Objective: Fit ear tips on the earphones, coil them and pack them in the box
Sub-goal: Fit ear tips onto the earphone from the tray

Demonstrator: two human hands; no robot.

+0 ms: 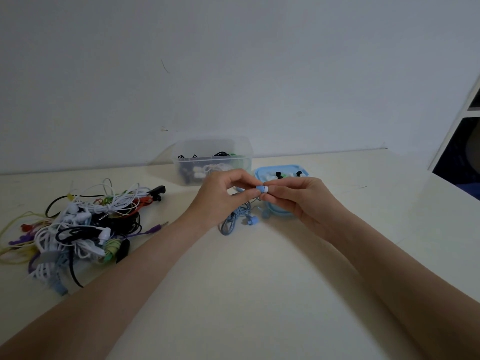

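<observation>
Near the back edge of the tabletop, the left hand pinches a blue earbud. The right hand pinches a white ear tip against the bud's end (they touch). Bud and tip line up sideways, hand to hand. The blue cord hangs down to the table.

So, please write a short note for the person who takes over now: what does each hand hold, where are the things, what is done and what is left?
Left hand pinches the blue earbud; right hand pinches the white ear tip against its end.
The second blue earbud and the blue cable lie on the table, uncoiled.
Spare tips sit in the blue tray; the clear box behind already holds earphones.
Left: seat this tip, check the second bud, coil, pack. The tangled pile waits at left.
</observation>
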